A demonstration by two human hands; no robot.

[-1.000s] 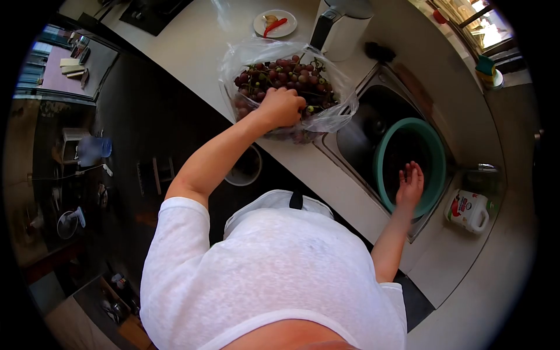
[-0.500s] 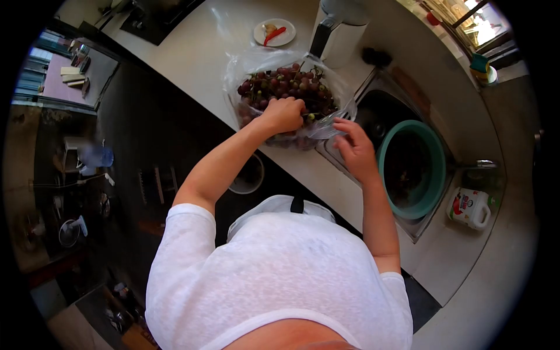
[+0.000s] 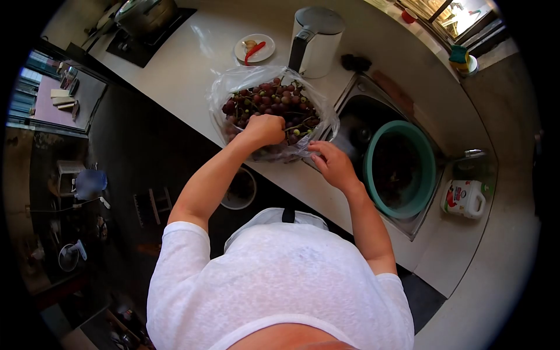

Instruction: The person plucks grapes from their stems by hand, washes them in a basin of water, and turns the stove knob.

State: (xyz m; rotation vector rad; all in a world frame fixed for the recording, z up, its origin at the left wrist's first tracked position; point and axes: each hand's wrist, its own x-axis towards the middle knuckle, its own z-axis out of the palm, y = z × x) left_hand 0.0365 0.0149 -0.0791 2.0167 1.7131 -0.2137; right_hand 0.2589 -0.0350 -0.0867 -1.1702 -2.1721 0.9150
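Observation:
A clear plastic bag [image 3: 217,93], opened wide, stands on the counter filled with dark red grapes [image 3: 280,98] on green stems. My left hand [image 3: 267,129] reaches over the bag's near side, its fingers curled down among the grapes and closed on them; the fingertips are hidden. At the bag's right rim, my right hand [image 3: 333,163] has thumb and forefinger closed on the crinkled plastic. To the right of that hand, a green basin [image 3: 430,175] sits in the sink with dark contents that I cannot make out clearly.
Behind the bag are a white plate [image 3: 267,52] with a red chili [image 3: 254,53] and an electric kettle [image 3: 321,49]. The metal sink [image 3: 353,100] lies right, with a white jug [image 3: 464,199] beyond it. A bucket [image 3: 253,197] stands below the counter edge. A pot [image 3: 146,16] is far left.
My right hand has come closer to the bag's rim, its fingers drawing together on the plastic. My left hand stays in the grapes. The whole view has shifted slightly.

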